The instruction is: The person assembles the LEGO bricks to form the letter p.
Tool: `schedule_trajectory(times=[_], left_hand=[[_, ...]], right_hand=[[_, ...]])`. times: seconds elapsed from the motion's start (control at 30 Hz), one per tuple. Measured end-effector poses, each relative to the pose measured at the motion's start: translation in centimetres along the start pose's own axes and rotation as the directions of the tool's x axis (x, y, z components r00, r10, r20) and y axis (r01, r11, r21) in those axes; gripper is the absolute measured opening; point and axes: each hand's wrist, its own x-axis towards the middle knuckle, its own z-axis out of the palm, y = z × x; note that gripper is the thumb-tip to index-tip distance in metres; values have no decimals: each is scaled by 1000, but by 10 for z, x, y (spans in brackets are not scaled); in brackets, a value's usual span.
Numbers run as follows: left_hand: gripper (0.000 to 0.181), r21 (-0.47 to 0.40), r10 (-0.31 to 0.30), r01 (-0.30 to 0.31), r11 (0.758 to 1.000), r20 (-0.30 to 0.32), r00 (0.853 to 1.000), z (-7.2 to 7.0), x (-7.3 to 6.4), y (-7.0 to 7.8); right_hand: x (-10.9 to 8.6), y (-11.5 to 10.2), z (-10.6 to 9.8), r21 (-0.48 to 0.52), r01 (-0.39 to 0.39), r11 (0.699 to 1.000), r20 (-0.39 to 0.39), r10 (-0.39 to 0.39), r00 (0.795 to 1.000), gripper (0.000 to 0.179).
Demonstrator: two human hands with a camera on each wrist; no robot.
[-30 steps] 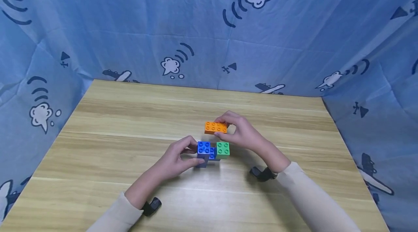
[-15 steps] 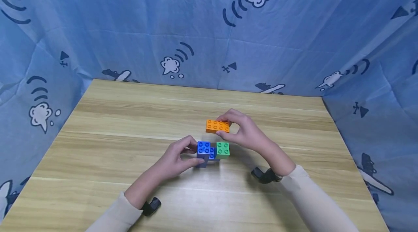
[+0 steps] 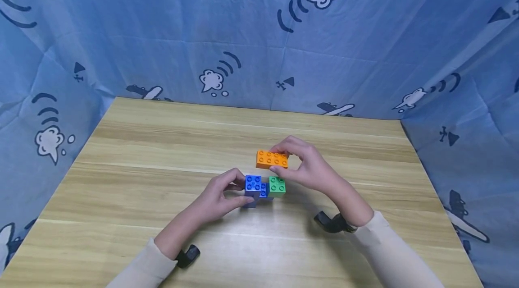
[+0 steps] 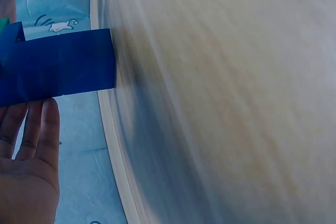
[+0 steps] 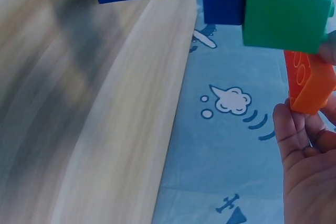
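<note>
Near the middle of the table, my left hand holds a tall stack of blue toy building bricks between thumb and fingers. A lower blue brick juts from its right side and carries a green brick with several studs on top. Just beyond this assembly, my right hand pinches an orange brick by its right end, studs up. In the right wrist view the orange brick shows beyond the green brick. The left wrist view shows fingertips against the side of the blue stack.
The wooden table ends at a blue patterned curtain, which hangs along its back and sides. A black wrist strap mount sits on the left wrist, and a similar black mount on the right.
The right hand has shifted a little to the right with the orange brick, then slightly nearer the person. The left hand and the blue and green assembly have stayed in place.
</note>
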Motion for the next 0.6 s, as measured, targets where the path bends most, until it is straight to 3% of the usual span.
schedule_trajectory(times=[0.6], left_hand=[[31,1,-4,4,1000,21,1000,-1,1,0]], right_hand=[[-8,-15,0,18,56,998,56,-57,997,32]])
